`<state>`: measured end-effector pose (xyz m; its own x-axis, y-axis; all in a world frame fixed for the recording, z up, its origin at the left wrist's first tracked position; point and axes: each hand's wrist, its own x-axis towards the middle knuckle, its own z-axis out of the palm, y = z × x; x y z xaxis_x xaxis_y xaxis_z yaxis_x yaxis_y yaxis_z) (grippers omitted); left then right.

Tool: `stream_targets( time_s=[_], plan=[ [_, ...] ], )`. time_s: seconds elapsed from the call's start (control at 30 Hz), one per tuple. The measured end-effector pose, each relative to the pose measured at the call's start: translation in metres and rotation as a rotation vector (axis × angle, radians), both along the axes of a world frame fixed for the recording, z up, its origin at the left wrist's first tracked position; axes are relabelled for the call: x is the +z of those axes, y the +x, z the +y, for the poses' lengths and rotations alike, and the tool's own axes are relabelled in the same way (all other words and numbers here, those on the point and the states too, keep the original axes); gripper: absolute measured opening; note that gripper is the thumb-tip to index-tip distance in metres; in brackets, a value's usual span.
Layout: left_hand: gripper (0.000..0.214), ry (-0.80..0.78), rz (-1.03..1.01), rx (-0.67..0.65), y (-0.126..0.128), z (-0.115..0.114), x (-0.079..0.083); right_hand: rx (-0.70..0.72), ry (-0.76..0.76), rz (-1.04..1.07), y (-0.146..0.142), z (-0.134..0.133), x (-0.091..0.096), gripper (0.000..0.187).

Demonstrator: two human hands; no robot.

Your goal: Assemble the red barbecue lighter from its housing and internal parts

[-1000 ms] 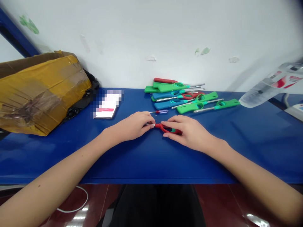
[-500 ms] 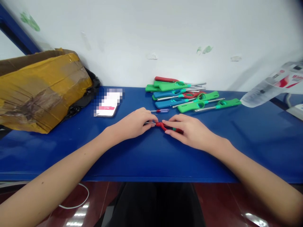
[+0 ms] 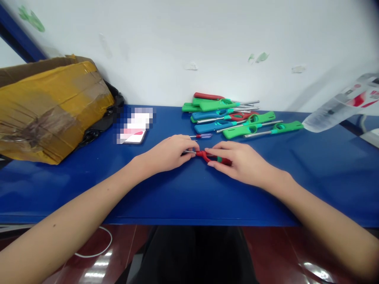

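Between my two hands a red long-nosed lighter (image 3: 204, 154) lies low over the blue table (image 3: 183, 197). My left hand (image 3: 173, 154) pinches it near where the metal tube meets the red body; part of the tube shows between thumb and fingers. My right hand (image 3: 239, 161) is closed around the handle end, thumb on the near side and fingers on the far side. A teal part shows inside the red body, and the palm hides the rest. Just beyond my left fingers lies a screwdriver with a clear purplish handle (image 3: 204, 135).
Several green, blue and red lighters (image 3: 233, 118) are piled against the white wall (image 3: 154, 47). A phone (image 3: 134, 128) lies back left, beside a taped cardboard box (image 3: 53, 110) and a black plastic bag (image 3: 100, 126). A clear bottle (image 3: 331, 110) is at the right.
The view has shifted slightly, so the things on the table appear a little higher. Both hands keep their hold on the red lighter, with hardly any movement.
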<state>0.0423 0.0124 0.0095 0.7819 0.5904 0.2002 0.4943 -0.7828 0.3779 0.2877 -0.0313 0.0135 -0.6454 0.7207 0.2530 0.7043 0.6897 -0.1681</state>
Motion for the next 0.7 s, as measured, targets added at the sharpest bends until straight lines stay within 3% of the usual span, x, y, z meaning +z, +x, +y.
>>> stream_targets(
  time_s=[0.47,0.7],
  plan=[
    [0.020,-0.012,0.056,0.103,0.0083,-0.0049,-0.0020,-0.009,0.040,-0.033,0.0013,-0.0012,0.0001,0.035],
    [0.022,0.008,0.003,0.055,0.0075,-0.0040,-0.0042,0.003,0.184,-0.096,0.0007,-0.0053,-0.0066,0.036]
  ],
)
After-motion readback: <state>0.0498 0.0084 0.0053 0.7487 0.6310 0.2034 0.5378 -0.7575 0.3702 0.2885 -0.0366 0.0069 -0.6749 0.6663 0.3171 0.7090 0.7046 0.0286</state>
